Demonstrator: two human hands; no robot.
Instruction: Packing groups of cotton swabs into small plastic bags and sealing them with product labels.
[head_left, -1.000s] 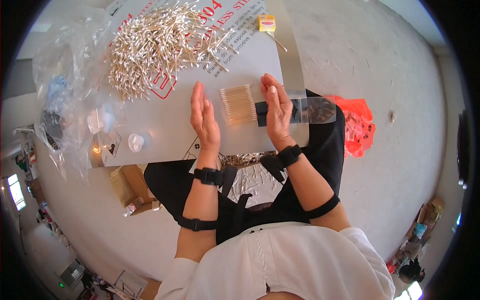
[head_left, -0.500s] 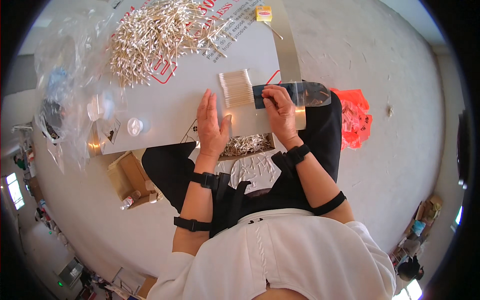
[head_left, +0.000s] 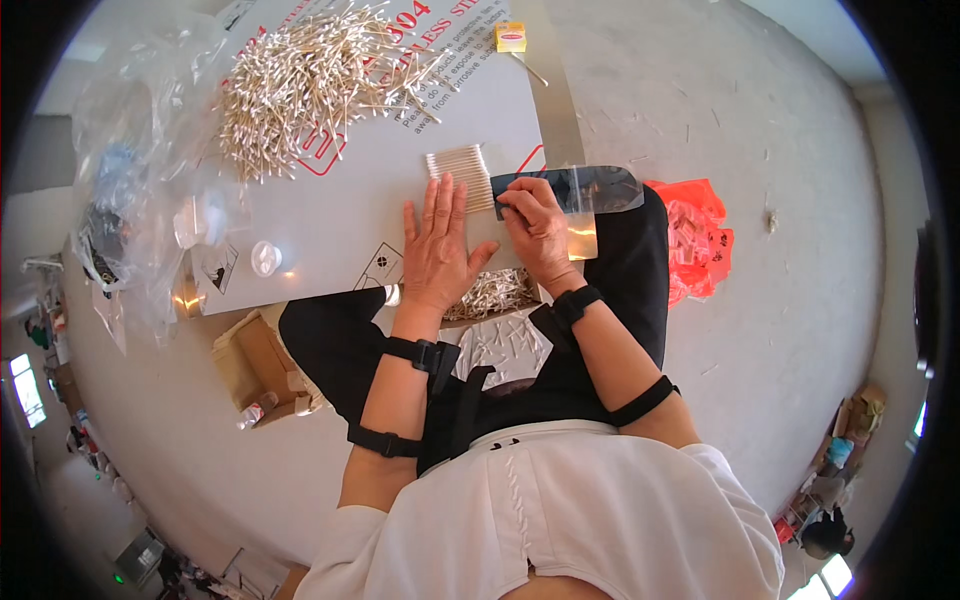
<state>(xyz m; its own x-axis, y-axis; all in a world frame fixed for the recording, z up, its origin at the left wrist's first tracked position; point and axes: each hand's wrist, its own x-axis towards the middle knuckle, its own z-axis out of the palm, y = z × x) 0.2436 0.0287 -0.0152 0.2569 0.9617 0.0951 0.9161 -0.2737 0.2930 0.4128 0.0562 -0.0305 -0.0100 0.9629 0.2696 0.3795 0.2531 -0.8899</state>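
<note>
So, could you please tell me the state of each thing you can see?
Swab row: lined up side by side
Plastic sleeve: spread out, overhanging the table
Left hand: flat, fingers spread, at the swab row
Right hand: fingers curled at the plastic sleeve, grip unclear
Swab pile: loose, heaped
Cardboard box: open
Red bag: crumpled
Clear bag: crumpled
Yellow box: open or shut, cannot tell

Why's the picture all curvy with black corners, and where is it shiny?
Head view: fisheye bending, so the floor's right edge curves, with black corners around; head view: golden glare on the table, just right of the right hand; head view: the window at far left glows white.
</note>
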